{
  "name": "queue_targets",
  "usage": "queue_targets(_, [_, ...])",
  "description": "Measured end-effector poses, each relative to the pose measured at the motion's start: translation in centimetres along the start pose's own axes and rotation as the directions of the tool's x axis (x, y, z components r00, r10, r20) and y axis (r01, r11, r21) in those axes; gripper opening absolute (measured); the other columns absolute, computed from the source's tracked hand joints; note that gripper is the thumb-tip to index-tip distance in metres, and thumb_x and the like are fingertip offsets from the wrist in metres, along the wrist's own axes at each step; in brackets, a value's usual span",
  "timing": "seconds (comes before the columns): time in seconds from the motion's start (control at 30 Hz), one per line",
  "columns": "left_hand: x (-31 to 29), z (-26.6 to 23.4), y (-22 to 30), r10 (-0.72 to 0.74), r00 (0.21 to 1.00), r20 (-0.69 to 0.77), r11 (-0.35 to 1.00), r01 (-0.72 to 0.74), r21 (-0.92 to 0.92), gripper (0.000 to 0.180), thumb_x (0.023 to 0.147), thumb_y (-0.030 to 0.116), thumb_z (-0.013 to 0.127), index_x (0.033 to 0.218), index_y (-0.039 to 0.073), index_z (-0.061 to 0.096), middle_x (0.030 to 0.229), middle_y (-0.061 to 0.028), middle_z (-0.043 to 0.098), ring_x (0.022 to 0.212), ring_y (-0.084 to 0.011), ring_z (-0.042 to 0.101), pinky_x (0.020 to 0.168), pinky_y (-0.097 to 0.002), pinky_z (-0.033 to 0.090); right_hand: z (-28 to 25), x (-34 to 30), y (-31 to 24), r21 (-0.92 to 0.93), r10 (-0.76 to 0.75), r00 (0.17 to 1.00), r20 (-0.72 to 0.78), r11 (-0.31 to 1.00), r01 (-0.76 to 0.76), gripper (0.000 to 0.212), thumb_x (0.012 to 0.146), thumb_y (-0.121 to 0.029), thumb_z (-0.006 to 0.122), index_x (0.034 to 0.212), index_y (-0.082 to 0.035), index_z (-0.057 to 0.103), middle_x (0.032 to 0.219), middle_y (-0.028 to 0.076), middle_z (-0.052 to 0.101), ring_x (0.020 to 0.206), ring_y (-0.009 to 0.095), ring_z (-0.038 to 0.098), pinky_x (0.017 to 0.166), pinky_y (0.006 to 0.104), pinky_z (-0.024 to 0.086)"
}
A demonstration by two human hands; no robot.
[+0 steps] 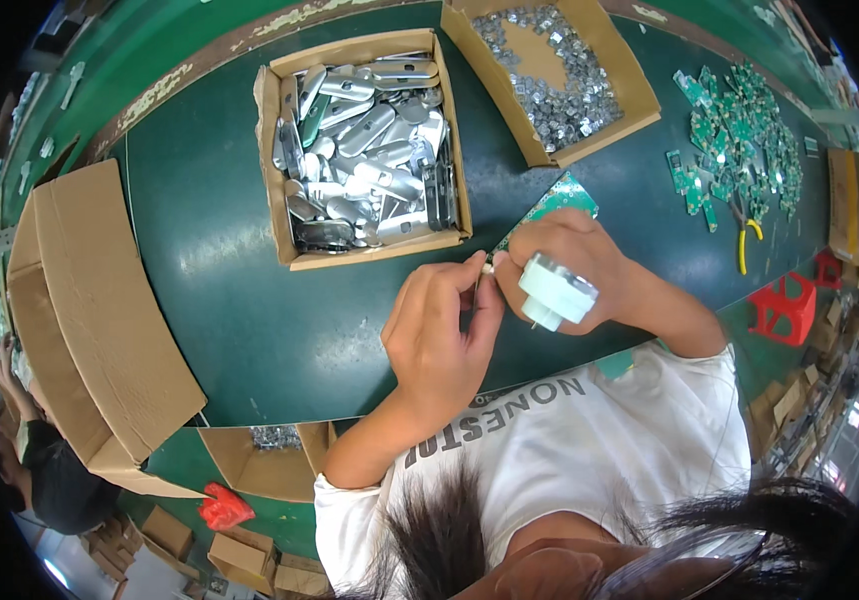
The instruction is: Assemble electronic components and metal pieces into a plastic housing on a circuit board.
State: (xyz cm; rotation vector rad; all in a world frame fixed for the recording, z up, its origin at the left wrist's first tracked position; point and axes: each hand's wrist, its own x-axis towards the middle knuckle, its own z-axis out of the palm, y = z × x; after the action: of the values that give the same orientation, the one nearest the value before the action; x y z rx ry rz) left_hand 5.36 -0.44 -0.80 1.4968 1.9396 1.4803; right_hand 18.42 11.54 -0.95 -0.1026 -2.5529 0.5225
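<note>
My left hand [439, 325] is closed in a pinch, fingertips around a small whitish piece [487, 268] at the end of a green circuit board strip [574, 190]. Close against it, my right hand [579, 250] is curled over the board, covering its middle. A pale green-and-white cylindrical thing [557, 292] with a silvery rim sits in the right hand's curled grip; its exact kind does not show. The right fingertips are partly hidden behind it.
Beyond my hands stands a carton [284, 255] of shiny metal covers. Right of it is a carton [589, 150] of small metal parts. Green circuit boards [739, 140] lie heaped at the right, beside yellow-handled pliers [746, 245]. A cardboard box [114, 320] stands at left.
</note>
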Motion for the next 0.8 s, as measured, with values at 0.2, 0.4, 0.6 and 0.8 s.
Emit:
queue_targets(0.2, [0.0,0.2,0.0,0.016,1.000,0.012,0.998,-0.017,0.067,0.023,0.070,-0.009,0.068,0.085,-0.001,0.054,0.072,-0.0117,0.056,0.059,-0.0264,0.055,0.052,-0.0338,0.045,0.4,0.2,-0.5,-0.061,-0.026,0.992,-0.125,0.998,0.018,0.026,0.062,-0.013,0.065,0.086,-0.006,0.061,0.091,0.006,0.056,0.072,0.018,0.054,0.060,0.0270,0.040])
queue_targets(0.4, [0.2,0.6,-0.4,0.010,1.000,0.025,0.999,-0.011,0.048,0.023,0.071,-0.008,0.068,0.086,-0.001,0.053,0.071,-0.0118,0.054,0.059,-0.0271,0.054,0.052,-0.0342,0.044,0.8,0.5,-0.7,-0.121,-0.033,0.992,-0.118,0.993,0.019,0.023,0.059,-0.012,0.065,0.080,-0.006,0.060,0.089,0.005,0.055,0.068,0.017,0.051,0.058,0.0268,0.039])
queue_targets(0.6, [-0.1,0.7,-0.5,-0.018,0.999,0.032,1.000,0.018,0.000,0.022,0.072,-0.008,0.066,0.090,-0.002,0.056,0.071,-0.0103,0.054,0.059,-0.0229,0.054,0.053,-0.0318,0.044,0.8,0.3,-0.3,-0.049,-0.003,0.998,-0.068,0.999,0.000,0.022,0.063,-0.011,0.067,0.084,-0.007,0.061,0.089,0.004,0.056,0.068,0.018,0.051,0.059,0.0261,0.039])
queue_targets(0.8, [0.2,0.3,-0.8,-0.131,0.991,0.030,0.966,0.135,-0.219,0.026,0.075,-0.005,0.068,0.100,-0.002,0.063,0.073,-0.0046,0.055,0.059,-0.0106,0.054,0.056,-0.0223,0.045,-0.7,0.4,-0.1,0.015,0.179,0.984,-0.018,0.984,-0.179,0.027,0.068,-0.013,0.073,0.093,-0.008,0.063,0.090,0.007,0.061,0.076,0.026,0.057,0.069,0.0356,0.044])
